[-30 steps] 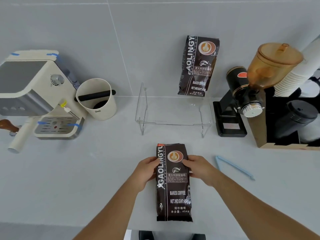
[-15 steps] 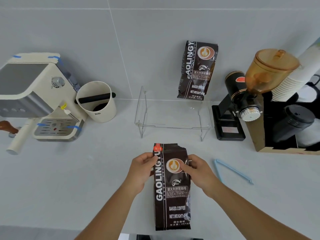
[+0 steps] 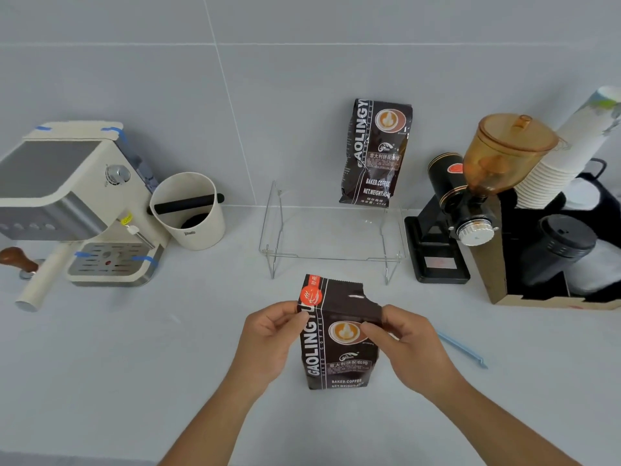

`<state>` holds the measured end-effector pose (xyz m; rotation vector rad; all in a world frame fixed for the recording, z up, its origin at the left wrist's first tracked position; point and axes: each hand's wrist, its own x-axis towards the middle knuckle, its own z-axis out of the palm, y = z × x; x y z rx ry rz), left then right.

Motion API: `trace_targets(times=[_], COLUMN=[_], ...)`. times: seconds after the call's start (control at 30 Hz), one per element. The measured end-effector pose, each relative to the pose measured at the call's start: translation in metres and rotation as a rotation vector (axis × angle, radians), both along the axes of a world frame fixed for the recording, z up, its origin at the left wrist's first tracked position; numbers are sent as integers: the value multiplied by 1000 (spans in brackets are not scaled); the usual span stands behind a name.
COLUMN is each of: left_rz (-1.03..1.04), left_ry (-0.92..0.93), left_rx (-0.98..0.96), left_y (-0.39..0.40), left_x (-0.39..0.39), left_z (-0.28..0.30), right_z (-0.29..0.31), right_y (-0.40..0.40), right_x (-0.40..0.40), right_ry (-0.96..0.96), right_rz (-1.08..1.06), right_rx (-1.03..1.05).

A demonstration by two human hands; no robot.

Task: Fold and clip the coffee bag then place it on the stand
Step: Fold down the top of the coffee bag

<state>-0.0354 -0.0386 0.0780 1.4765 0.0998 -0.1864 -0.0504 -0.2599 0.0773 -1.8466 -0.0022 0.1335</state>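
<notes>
Two hands are on the coffee bag [image 3: 337,334] at lower centre of the frame, and it stands upright on the grey counter [image 3: 117,364] just in front of the clear wire-legged stand [image 3: 332,237]. Left hand [image 3: 268,341] pinches the bag's left edge near the top between thumb and fingers; right hand [image 3: 406,344] pinches the right edge at about the same height, thumb across the printed face. Above both grips the torn mouth of the bag sticks up, ragged on its right side.

Looks like the fold is about to start. Doing it well probably means squeezing the air out first, then rolling the top down toward the face in a straight, even band, both pinches level so the crease runs square across. That ragged corner could bunch, so tuck it inside the first turn.

Blue sealing clip [image 3: 462,349] lies on the counter to the right, just beyond the right wrist, untouched. A second coffee bag [image 3: 376,156] already stands on the stand at upper centre, leaning on the wall, with free shelf to its left.
</notes>
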Motion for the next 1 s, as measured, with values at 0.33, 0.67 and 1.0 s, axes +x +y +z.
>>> trace_targets(times=[0.33,0.67,1.0], left_rz=[42,78,16], left_ry=[-13,-22,-57], left_rx=[53,120,202], left_y=[-7,-12,-2], left_x=[17,26,28], left_z=[19,25,31], right_z=[17,40,44], right_y=[-9,9,6], right_x=[4,23,29], right_ry=[-30,-67,-167], right_rz=[-73,-151,-139], right_rx=[26,110,17])
